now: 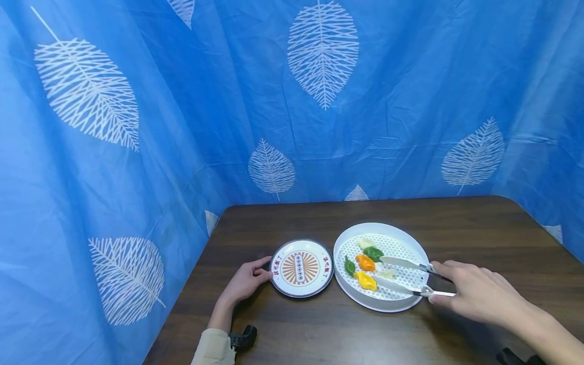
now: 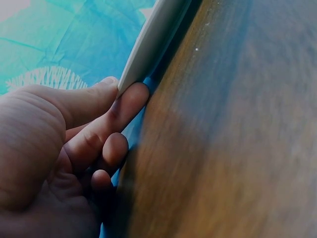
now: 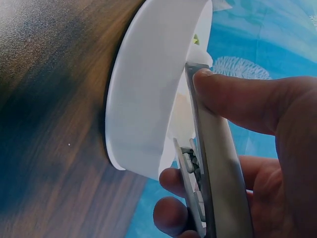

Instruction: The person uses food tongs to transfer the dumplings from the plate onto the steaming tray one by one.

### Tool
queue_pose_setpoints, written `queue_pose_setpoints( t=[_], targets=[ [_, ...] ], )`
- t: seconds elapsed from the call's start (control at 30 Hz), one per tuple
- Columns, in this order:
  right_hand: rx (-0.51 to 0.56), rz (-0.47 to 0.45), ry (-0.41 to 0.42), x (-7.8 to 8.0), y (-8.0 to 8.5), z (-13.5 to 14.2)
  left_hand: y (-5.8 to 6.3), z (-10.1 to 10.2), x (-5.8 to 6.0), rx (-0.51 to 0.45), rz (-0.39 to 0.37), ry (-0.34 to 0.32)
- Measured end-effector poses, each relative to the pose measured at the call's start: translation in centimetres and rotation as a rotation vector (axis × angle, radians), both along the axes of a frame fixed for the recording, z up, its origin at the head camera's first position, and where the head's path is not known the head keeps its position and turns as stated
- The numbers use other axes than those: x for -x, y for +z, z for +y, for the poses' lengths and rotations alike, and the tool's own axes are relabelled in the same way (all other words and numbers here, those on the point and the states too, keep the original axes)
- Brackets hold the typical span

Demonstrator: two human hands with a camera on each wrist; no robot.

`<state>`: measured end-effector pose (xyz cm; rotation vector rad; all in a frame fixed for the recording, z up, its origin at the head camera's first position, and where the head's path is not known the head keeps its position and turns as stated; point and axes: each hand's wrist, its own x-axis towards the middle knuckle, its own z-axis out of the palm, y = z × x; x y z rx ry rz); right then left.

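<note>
In the head view my left hand (image 1: 246,281) is at the left edge of a white plate (image 1: 315,288) with a printed red and orange design. The left wrist view shows thumb and index finger pinching the plate's rim (image 2: 141,54). My right hand (image 1: 479,291) grips metal tongs (image 1: 401,262), thumb on one arm and fingers on the other. Their spread tips reach into a round white dish (image 1: 412,243) with a perforated insert. Near those tips lie a yellow pepper-like piece (image 1: 366,281), an orange one (image 1: 365,262), green leafy pieces (image 1: 373,253) and pale pieces (image 1: 365,243).
Plate and dish stand side by side on a dark wooden table (image 1: 292,324). A blue curtain (image 1: 392,101) with white leaf prints hangs behind the table and along its left side. Dark bands (image 1: 244,337) circle both wrists.
</note>
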<state>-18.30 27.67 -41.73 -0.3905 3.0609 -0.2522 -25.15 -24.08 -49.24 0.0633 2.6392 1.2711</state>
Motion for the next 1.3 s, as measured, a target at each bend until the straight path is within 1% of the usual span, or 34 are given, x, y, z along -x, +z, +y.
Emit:
queue_pose_setpoints(
  t=[0.2, 0.4, 0.63, 0.83, 1.03, 1.13, 1.3],
  targets=[
    [0.004, 0.01, -0.01, -0.1, -0.1, -0.2, -0.1, 0.1, -0.1, 0.006, -0.001, 0.007],
    [0.021, 0.046, -0.012, -0.5, -0.3, -0.3, 0.1, 0.2, -0.2, 0.001, 0.012, 0.003],
    [0.093, 0.091, -0.033, -0.7, -0.3, -1.6, 0.2, 0.1, -0.2, -0.003, 0.007, 0.007],
    [0.141, 0.093, -0.046, -0.9, -0.4, -3.8, 0.0, 0.0, -0.3, -0.007, 0.005, -0.005],
    [0.207, 0.109, -0.034, -1.6, -0.8, -6.5, -0.2, -0.1, -0.3, -0.012, -0.002, -0.013],
    [0.239, 0.106, -0.033, -1.9, -0.9, -8.1, -0.2, -0.1, -0.3, -0.013, -0.003, -0.011],
    [0.282, 0.143, -0.016, -2.1, -1.1, -11.2, -0.1, -0.1, 0.0, -0.004, 0.018, -0.014]
  ],
)
